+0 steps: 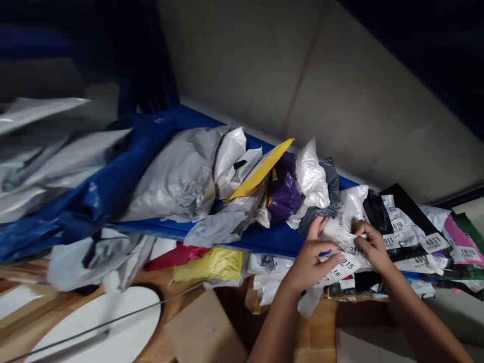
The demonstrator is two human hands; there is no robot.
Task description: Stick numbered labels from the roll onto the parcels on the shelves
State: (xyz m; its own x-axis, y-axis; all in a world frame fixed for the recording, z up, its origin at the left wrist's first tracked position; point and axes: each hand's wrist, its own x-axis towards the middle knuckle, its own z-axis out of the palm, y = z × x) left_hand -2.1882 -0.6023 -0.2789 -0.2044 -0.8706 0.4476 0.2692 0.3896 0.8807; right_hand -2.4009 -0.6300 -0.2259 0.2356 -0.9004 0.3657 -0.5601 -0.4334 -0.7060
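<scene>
On the blue shelf (pixel 276 237), a white plastic mailer bag (pixel 353 196) with a printed barcode label stands between my hands. My left hand (pixel 313 254) has its thumb and fingers closed on a strip of number labels (pixel 346 264), where "015" and "16" can be read. My right hand (pixel 372 247) pinches at the bag's front, beside a label ending in "014"; its fingertips partly cover what they grip. Right of it stand a black bag (pixel 378 214) and other mailers bearing number labels such as "4031".
Left along the shelf lean a yellow envelope (pixel 264 169), a purple bag (pixel 283 194) and a large grey bag (pixel 177 174). Underneath are a yellow parcel (pixel 212 264), a cardboard box (pixel 206 327) and a white round top (pixel 132 322). A grey wall (pixel 257 65) rises behind.
</scene>
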